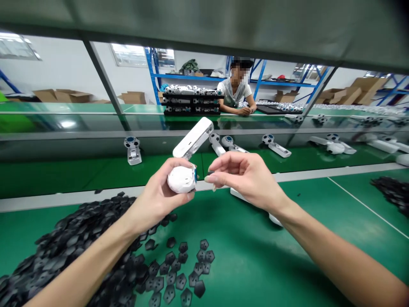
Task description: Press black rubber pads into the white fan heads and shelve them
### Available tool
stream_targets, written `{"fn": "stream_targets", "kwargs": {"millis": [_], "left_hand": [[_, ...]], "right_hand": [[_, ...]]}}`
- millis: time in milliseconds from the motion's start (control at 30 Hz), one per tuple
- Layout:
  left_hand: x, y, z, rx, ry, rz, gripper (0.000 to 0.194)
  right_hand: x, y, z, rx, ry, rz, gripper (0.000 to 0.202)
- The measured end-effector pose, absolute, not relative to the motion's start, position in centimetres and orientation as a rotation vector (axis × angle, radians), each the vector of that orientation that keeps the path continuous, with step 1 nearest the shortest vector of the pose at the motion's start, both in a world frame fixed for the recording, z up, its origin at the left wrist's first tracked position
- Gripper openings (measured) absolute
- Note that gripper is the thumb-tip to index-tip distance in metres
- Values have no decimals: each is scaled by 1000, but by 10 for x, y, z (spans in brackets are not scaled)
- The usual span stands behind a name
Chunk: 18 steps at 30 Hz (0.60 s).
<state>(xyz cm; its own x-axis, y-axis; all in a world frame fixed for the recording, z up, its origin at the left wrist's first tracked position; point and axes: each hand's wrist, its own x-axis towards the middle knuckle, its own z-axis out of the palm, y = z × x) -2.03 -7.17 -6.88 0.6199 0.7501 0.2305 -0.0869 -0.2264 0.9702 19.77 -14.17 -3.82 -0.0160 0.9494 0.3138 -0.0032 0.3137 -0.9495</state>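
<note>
My left hand (pixel 159 192) is wrapped round the ball-shaped head of a white device (pixel 181 179), whose long flat arm slants up and to the right above my fingers. A blue ring shows on the side of the ball that faces right. Just to the right, my right hand (pixel 246 177) pinches a small black piece (pixel 210 173) between thumb and fingertips, a short gap away from the ball. Below and to the left lies a big heap of black pentagon pieces (pixel 79 238), with several loose ones (pixel 180 281) spread beside it on the green table.
Behind my hands, several white devices with black-spotted balls (pixel 132 150) lie on the green conveyor (pixel 96 172). Another white device (pixel 239 195) lies partly under my right hand. More black pieces (pixel 391 194) are at the far right. A person (pixel 234 91) sits across, near stacked black trays (pixel 191 102).
</note>
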Motion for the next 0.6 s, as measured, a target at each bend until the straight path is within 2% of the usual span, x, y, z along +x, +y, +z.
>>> {"fn": "stream_targets", "kwargs": {"millis": [167, 433, 600], "left_hand": [[-16, -84, -72, 1816, 577, 883, 34], [-14, -95, -73, 1968, 710, 900, 28], [-13, -96, -74, 2021, 812, 1019, 33]], "right_hand": [[191, -143, -46, -901, -1347, 1051, 9], [182, -145, -52, -976, -1288, 979, 17], [172, -144, -59, -936, -1194, 985, 14]]}}
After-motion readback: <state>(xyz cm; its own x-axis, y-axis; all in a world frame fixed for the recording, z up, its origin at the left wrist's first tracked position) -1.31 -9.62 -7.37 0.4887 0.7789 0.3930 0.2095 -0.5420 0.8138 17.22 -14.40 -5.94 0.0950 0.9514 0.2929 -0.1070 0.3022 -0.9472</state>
